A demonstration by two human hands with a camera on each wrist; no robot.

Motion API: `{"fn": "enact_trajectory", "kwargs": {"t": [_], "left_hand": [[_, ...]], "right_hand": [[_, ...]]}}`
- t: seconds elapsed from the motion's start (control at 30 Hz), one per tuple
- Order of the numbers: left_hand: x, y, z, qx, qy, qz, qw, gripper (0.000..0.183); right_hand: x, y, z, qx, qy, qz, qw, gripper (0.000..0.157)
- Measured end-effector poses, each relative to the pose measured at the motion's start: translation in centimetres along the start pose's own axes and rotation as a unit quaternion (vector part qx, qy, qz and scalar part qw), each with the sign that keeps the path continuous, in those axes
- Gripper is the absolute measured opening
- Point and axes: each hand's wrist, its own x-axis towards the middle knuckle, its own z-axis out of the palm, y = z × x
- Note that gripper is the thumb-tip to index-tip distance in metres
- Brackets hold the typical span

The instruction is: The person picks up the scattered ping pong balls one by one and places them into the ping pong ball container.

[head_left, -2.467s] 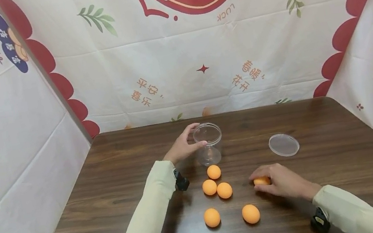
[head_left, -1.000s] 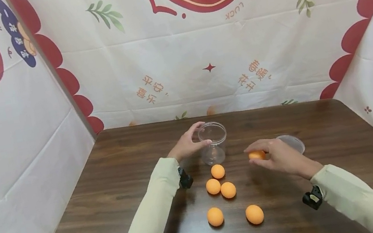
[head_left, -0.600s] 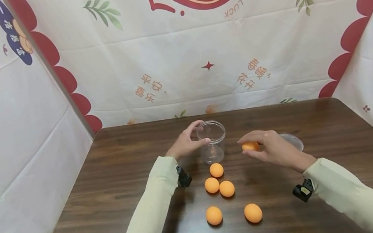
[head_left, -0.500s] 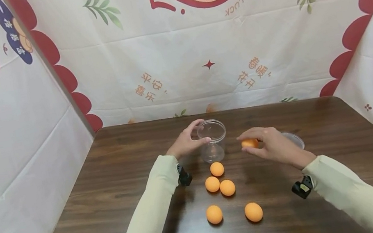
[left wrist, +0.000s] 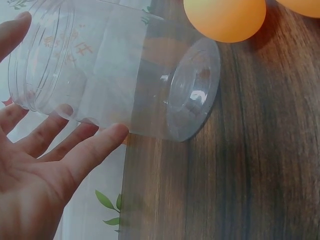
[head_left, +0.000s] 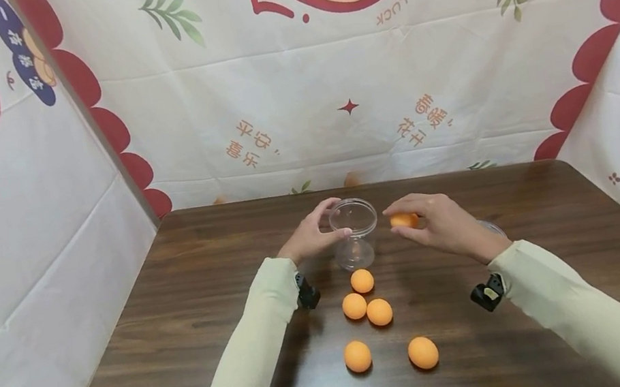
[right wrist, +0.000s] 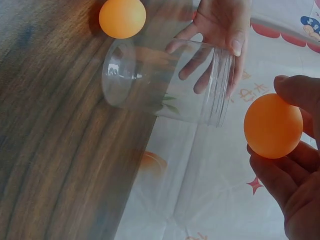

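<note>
A clear plastic jar (head_left: 359, 250) stands upright without a lid on the table. My left hand (head_left: 313, 237) holds it from the left, thumb at the near side of the rim and fingers round the far side; the left wrist view shows the fingertips (left wrist: 117, 132) along the transparent wall. Just right of the jar's rim, my right hand (head_left: 446, 225) pinches an orange table tennis ball (head_left: 405, 221) between thumb and fingers, raised off the table. The right wrist view shows this ball (right wrist: 273, 126) apart from the jar. No balls show inside the jar.
Several loose orange balls lie in front of the jar, the nearest ball (head_left: 362, 281) close to its base and another ball (head_left: 423, 353) further toward me. A clear round lid (head_left: 492, 228) is mostly hidden behind my right hand. Printed cloth (head_left: 241, 88) hangs behind the brown table (head_left: 146, 360).
My right hand has gripped a ball on the right, lifted it and carried it forward and left to beside the jar's rim. The left hand stays on the jar.
</note>
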Motion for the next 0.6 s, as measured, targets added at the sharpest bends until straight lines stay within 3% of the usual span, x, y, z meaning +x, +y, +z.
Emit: {"fn": "enact_trajectory", "kwargs": {"t": [0.6], "left_hand": [[0.1, -0.4, -0.2, -0.002, 0.002, -0.001, 1.0, 0.064]], "right_hand": [[3.0, -0.2, 0.6, 0.0, -0.006, 0.003, 1.0, 0.031]]}}
